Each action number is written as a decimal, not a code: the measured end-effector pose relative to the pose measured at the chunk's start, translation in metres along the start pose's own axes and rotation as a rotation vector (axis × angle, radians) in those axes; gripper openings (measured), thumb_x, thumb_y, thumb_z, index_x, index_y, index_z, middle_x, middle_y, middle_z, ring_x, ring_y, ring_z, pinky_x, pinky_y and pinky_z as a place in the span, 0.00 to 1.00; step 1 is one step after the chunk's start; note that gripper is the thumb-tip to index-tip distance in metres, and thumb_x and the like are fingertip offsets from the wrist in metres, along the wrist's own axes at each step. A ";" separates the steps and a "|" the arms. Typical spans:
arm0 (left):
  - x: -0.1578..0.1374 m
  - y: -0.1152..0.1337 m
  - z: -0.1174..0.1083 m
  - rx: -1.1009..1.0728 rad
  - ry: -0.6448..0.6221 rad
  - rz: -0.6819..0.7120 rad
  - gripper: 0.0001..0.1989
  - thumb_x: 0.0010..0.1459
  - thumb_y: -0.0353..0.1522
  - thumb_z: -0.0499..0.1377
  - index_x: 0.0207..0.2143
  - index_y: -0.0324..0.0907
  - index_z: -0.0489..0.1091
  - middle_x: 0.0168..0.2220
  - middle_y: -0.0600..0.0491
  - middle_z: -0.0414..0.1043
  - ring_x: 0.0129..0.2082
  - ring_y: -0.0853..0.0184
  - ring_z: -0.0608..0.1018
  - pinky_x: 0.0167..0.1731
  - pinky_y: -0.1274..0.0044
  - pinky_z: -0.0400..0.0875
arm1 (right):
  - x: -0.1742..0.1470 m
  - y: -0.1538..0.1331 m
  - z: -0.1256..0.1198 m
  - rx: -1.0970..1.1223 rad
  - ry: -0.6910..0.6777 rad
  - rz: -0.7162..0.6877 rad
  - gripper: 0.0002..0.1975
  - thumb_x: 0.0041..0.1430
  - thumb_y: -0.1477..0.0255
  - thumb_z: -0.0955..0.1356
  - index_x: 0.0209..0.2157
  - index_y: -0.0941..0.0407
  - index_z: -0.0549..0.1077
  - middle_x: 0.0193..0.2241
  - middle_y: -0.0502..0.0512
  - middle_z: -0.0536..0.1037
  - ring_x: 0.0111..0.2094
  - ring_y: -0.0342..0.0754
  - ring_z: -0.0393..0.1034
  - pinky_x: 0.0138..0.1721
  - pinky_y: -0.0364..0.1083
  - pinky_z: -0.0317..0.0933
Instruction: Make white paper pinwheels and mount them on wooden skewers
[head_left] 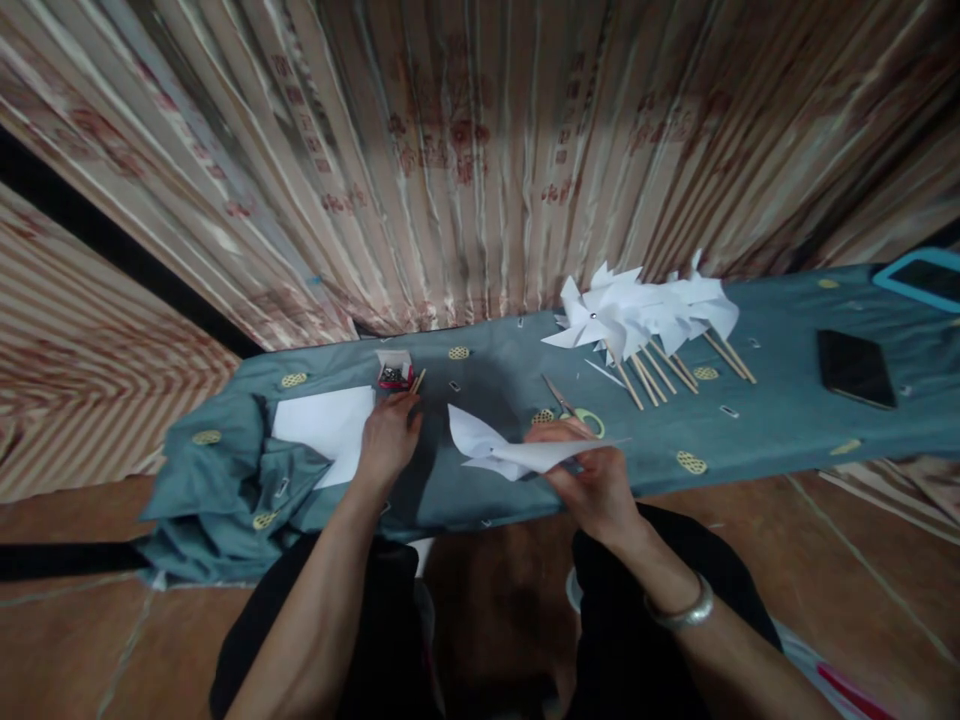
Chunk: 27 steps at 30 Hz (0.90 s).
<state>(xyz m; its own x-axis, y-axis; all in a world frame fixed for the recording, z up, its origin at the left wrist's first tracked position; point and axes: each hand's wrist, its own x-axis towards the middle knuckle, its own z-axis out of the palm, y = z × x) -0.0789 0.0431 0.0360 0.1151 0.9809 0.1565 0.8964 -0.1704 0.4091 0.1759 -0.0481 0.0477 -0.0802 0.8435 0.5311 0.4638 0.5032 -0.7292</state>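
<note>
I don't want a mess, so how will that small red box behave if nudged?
The red box is open, so its small pieces would probably spill if tipped. Being low, it would likely slide before toppling.

Up top, beige curtains (517, 230) ran the full width, pleat after pleat, reddish flowers (457, 145) scattered across them! Over on the left, a dark bar (127, 253) slanted down, striped fabric (67, 400) hanging beneath it. Below stretched a long surface (780, 425), draped in grey-green cloth (199, 480) with yellow patches (691, 462), bunched at the left end. Underneath, brown floor tiles (67, 660) met at pale joints, all in dim light.
</note>
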 end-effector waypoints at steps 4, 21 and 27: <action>-0.002 0.004 0.001 0.178 -0.057 0.069 0.23 0.55 0.24 0.50 0.52 0.34 0.71 0.54 0.42 0.73 0.54 0.56 0.73 0.57 0.67 0.66 | 0.001 -0.006 -0.004 -0.030 -0.013 0.031 0.07 0.58 0.76 0.68 0.34 0.52 0.77 0.34 0.53 0.81 0.39 0.52 0.75 0.45 0.53 0.65; 0.016 0.010 0.002 0.270 -0.121 -0.091 0.18 0.57 0.28 0.52 0.48 0.35 0.73 0.45 0.38 0.77 0.44 0.52 0.79 0.45 0.67 0.71 | 0.000 -0.010 -0.015 -0.005 0.006 0.058 0.06 0.58 0.73 0.67 0.34 0.53 0.78 0.35 0.53 0.81 0.40 0.52 0.74 0.47 0.53 0.64; 0.022 0.012 0.007 0.175 -0.115 -0.097 0.11 0.53 0.28 0.54 0.35 0.39 0.77 0.35 0.42 0.79 0.37 0.53 0.80 0.37 0.68 0.72 | 0.001 -0.016 -0.016 -0.013 0.003 0.003 0.05 0.60 0.74 0.67 0.33 0.53 0.76 0.33 0.52 0.81 0.38 0.51 0.74 0.44 0.52 0.64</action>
<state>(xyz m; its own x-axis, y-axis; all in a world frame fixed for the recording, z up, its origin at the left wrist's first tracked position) -0.0630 0.0631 0.0380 0.0636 0.9978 0.0159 0.9650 -0.0656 0.2539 0.1821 -0.0582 0.0668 -0.0757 0.8446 0.5300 0.4759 0.4977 -0.7252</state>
